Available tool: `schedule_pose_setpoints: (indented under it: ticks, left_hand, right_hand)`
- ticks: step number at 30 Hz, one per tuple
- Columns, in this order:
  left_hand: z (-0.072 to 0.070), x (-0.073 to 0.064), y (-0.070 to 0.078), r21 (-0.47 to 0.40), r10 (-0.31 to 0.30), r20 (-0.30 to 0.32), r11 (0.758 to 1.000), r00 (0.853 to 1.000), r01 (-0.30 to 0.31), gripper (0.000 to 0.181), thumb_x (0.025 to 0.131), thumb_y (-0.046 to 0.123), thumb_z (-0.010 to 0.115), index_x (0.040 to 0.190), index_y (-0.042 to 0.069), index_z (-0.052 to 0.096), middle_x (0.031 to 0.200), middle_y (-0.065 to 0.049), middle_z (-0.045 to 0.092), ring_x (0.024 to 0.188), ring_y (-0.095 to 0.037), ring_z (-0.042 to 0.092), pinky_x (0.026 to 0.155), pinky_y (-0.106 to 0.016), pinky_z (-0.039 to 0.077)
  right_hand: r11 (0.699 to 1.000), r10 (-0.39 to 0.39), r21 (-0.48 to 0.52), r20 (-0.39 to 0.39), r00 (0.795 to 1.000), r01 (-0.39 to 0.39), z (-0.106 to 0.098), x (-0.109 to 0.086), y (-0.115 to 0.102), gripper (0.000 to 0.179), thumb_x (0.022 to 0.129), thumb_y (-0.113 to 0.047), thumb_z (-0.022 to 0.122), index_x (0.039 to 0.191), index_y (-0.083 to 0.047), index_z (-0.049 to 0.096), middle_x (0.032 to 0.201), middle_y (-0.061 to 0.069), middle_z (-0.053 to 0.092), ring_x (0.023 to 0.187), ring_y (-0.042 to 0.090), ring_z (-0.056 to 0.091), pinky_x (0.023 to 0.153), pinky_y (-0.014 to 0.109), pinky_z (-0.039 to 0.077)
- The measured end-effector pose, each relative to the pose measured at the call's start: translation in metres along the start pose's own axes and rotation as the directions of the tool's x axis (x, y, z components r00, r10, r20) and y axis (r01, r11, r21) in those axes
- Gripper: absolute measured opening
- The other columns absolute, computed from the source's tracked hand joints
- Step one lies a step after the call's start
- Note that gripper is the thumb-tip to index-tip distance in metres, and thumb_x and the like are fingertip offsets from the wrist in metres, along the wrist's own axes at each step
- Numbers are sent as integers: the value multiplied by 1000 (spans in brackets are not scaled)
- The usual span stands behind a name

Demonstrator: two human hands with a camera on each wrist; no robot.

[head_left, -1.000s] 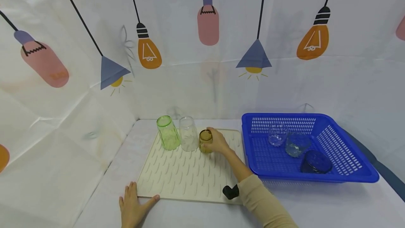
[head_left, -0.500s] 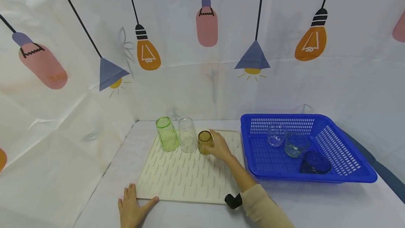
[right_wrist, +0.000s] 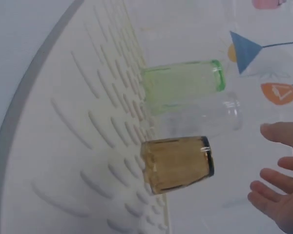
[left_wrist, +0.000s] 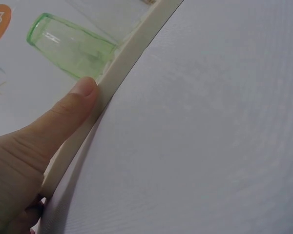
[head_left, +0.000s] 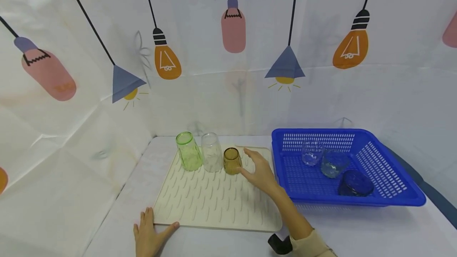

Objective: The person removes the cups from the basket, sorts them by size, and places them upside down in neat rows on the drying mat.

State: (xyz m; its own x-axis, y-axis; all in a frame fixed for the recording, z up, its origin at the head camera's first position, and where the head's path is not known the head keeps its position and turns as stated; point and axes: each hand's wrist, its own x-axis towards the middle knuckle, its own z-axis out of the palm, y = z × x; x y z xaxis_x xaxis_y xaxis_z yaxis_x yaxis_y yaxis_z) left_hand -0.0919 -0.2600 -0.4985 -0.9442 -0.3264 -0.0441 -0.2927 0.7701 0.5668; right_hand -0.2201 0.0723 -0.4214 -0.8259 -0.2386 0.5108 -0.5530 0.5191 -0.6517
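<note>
A short amber glass (head_left: 232, 162) stands on a cream ridged drying mat (head_left: 214, 201), the rightmost of a row. Left of it are a tall clear glass (head_left: 212, 154) and a tall green glass (head_left: 190, 154). My right hand (head_left: 260, 171) is just right of the amber glass, thumb and fingers spread and nothing in its grasp; the right wrist view shows a gap between fingers and the amber glass (right_wrist: 178, 163). At the mat's near left corner, my left hand (head_left: 148, 234) lies with fingers extended, its thumb (left_wrist: 68, 109) along the mat's edge.
A blue plastic basket (head_left: 350, 200) stands to the right of the mat. Inside it are a clear tumbler (head_left: 312, 154), a pale glass (head_left: 335, 163) and a dark blue glass (head_left: 356, 183). Behind the table hangs a white sheet (head_left: 214, 102) printed with lamps.
My right hand has let go of the amber glass and drawn back to the right, its fingers spreading. The amber glass stays standing on the mat. My left hand keeps its place.
</note>
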Motion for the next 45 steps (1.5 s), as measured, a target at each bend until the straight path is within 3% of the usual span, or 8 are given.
schedule_pose_setpoints:
  ticks: [6, 12, 15, 19, 30, 41, 43, 45]
  left_hand:
    - [-1, -1, -3, -2, -2, -13, 1000, 1000, 2, 116, 67, 47, 79, 138, -21, 19, 142, -42, 17, 134, -53, 13, 108, -64, -4]
    - [-3, 0, -1, 15, -4, -1, 1000, 1000, 4, 115, 68, 47, 78, 138, -22, 19, 141, -42, 18, 134, -54, 14, 108, -66, -2]
    - [-2, 0, 0, 24, -8, 3, 1000, 1000, 8, 115, 68, 47, 78, 138, -22, 19, 141, -42, 17, 134, -54, 14, 108, -66, -2]
    - [-1, 2, -2, 20, -6, 7, 1000, 1000, 6, 115, 68, 47, 78, 138, -22, 18, 142, -42, 17, 134, -54, 13, 108, -66, -2]
    - [0, 4, -1, -4, -10, 6, 1000, 1000, 10, 114, 69, 45, 78, 138, -21, 18, 142, -43, 16, 134, -54, 12, 108, -65, -3]
    - [-2, 2, 0, -17, 6, 14, 1000, 1000, -6, 114, 69, 46, 78, 138, -21, 17, 141, -43, 16, 134, -55, 12, 108, -66, -2]
    - [-3, 2, 1, -20, 9, 12, 1000, 1000, -9, 114, 69, 45, 78, 138, -21, 17, 141, -43, 16, 134, -55, 12, 108, -66, -2]
    - [-3, 1, 1, -21, 13, 9, 1000, 1000, -12, 113, 69, 46, 78, 138, -21, 17, 141, -43, 16, 134, -55, 12, 108, -66, -2]
  right_hand:
    - [993, -120, -25, -97, 988, 118, -30, -20, 6, 53, 76, -5, 76, 123, 7, 55, 118, 21, 61, 105, 35, 60, 86, 46, 52]
    - [993, -110, -67, -164, 980, 101, -59, -39, 22, 55, 72, 0, 79, 121, 8, 56, 114, 19, 63, 102, 33, 62, 83, 42, 53]
    - [995, -81, -79, -186, 979, 67, -72, -49, 27, 55, 71, 1, 79, 121, 7, 56, 112, 18, 64, 101, 32, 62, 87, 21, 50]
    - [993, -57, -109, -220, 974, 33, -89, -61, 33, 54, 70, 3, 78, 119, 8, 57, 111, 20, 64, 100, 34, 62, 90, 0, 34]
    - [970, -15, -237, -289, 957, -56, -138, -87, 56, 52, 70, 5, 77, 117, 12, 56, 108, 25, 63, 94, 38, 57, 88, -5, 27]
    - [942, 40, -308, -299, 953, -135, -171, -100, 72, 53, 70, 2, 77, 116, 14, 55, 108, 30, 60, 95, 44, 56, 85, -8, 19]
    - [936, 57, -318, -291, 955, -152, -176, -101, 74, 53, 70, 1, 78, 116, 14, 55, 108, 31, 60, 97, 45, 56, 87, -5, 27]
    - [927, 82, -332, -276, 958, -175, -181, -101, 77, 53, 71, 0, 78, 117, 15, 54, 109, 32, 59, 98, 46, 55, 94, 13, 41]
